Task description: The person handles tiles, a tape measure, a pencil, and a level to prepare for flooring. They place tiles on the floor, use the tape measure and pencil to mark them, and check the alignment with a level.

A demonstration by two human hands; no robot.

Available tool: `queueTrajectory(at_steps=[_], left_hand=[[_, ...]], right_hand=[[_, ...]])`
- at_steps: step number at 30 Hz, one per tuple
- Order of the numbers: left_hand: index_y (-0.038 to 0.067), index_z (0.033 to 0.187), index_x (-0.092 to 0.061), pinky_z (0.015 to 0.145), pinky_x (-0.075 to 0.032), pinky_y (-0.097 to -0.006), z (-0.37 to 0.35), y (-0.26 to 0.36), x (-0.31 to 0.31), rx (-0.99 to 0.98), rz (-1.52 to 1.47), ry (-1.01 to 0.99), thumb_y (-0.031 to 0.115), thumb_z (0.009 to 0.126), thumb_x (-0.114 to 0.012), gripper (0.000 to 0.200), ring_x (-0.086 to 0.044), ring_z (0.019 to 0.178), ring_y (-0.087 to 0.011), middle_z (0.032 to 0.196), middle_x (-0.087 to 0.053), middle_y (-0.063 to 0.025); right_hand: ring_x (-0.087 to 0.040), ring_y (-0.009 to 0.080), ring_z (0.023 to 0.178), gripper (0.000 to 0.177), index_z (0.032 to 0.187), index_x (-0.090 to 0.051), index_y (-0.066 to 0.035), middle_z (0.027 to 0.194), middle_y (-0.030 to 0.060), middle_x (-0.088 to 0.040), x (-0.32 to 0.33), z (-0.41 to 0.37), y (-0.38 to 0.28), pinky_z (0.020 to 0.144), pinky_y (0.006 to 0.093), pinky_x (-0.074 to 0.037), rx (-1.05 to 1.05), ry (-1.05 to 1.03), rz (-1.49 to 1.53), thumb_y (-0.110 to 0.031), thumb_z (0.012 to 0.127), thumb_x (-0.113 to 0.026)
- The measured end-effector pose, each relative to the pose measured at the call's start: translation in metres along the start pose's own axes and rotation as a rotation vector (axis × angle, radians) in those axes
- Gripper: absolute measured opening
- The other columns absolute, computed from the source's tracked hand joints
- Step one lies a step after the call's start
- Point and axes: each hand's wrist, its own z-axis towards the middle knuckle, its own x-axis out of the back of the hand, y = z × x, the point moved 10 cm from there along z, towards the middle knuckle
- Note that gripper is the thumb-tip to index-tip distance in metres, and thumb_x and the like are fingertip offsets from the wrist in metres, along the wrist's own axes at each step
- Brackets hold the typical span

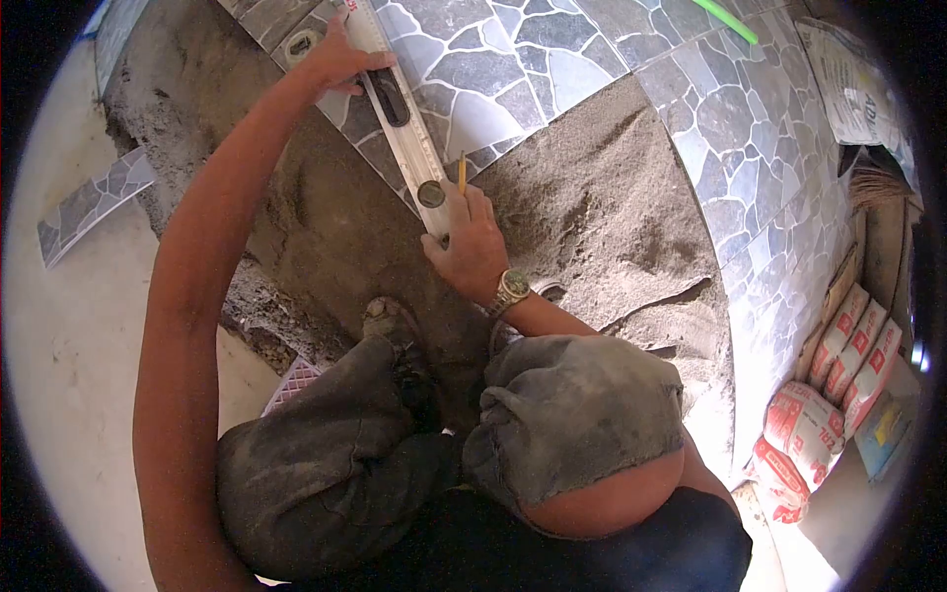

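Observation:
A long silver spirit level (410, 148) lies slanting across grey-and-white stone-pattern floor tiles (483, 74), its near end reaching over the bare sandy bed (326, 222). My left hand (340, 61) grips the level near its far end, thumb over the edge and fingers partly hidden. At the near end, my right hand (470, 247) is closed on the level beside its round vial. A yellow pencil (462, 170) sticks up between the right hand's fingers. A watch circles my right wrist.
More stone-pattern tiles (760, 158) curve along the right. A cut tile strip (97, 205) lies on the pale floor at left. Red-and-white bags (804, 429) stand at lower right, and a white sack (843, 84) at upper right. A green strip (728, 20) rests on the tiles.

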Motion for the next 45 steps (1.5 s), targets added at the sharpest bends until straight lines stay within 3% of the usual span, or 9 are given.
queueTrajectory(at_steps=[8, 20, 32, 45], left_hand=[[0.009, 0.149, -0.006, 0.076, -0.059, -0.0536, -0.004, 0.009, 0.005, -0.047, 0.073, 0.045, 0.039, 0.064, -0.087, 0.121, -0.047, 0.124, -0.0370, 0.143, -0.034, -0.0187], [0.007, 0.148, -0.002, 0.071, -0.060, -0.0527, 0.000, 0.001, -0.003, -0.024, -0.071, -0.036, 0.034, 0.067, -0.086, 0.120, -0.051, 0.118, -0.0396, 0.141, -0.034, -0.0226], [0.012, 0.150, -0.004, 0.082, -0.054, -0.0589, -0.007, 0.007, -0.001, 0.014, -0.023, 0.012, 0.036, 0.066, -0.087, 0.121, -0.046, 0.124, -0.0392, 0.144, -0.032, -0.0201], [0.016, 0.151, -0.005, 0.080, -0.055, -0.0553, -0.006, 0.004, 0.000, 0.027, 0.018, 0.008, 0.037, 0.066, -0.087, 0.119, -0.047, 0.123, -0.0354, 0.144, -0.034, -0.0168]], right_hand=[[-0.049, 0.0411, 0.108, 0.071, 0.133, -0.038, 0.005, 0.118, 0.0251, -0.046, 0.006, 0.001, -0.004, 0.093, 0.0476, -0.044, 0.051, 0.044, -0.047, -0.017, 0.074, -0.071], [-0.051, 0.0393, 0.104, 0.078, 0.134, -0.040, 0.003, 0.109, 0.0219, -0.049, -0.004, 0.021, 0.017, 0.091, 0.0448, -0.044, -0.029, -0.053, 0.013, -0.028, 0.071, -0.075], [-0.053, 0.0370, 0.098, 0.081, 0.132, -0.041, 0.004, 0.104, 0.0194, -0.049, -0.006, 0.025, 0.016, 0.083, 0.0473, -0.046, -0.022, -0.054, -0.026, -0.033, 0.069, -0.075], [-0.054, 0.0365, 0.094, 0.082, 0.135, -0.040, 0.003, 0.103, 0.0197, -0.050, -0.009, 0.024, 0.017, 0.079, 0.0470, -0.047, -0.033, -0.037, -0.029, -0.034, 0.069, -0.072]])
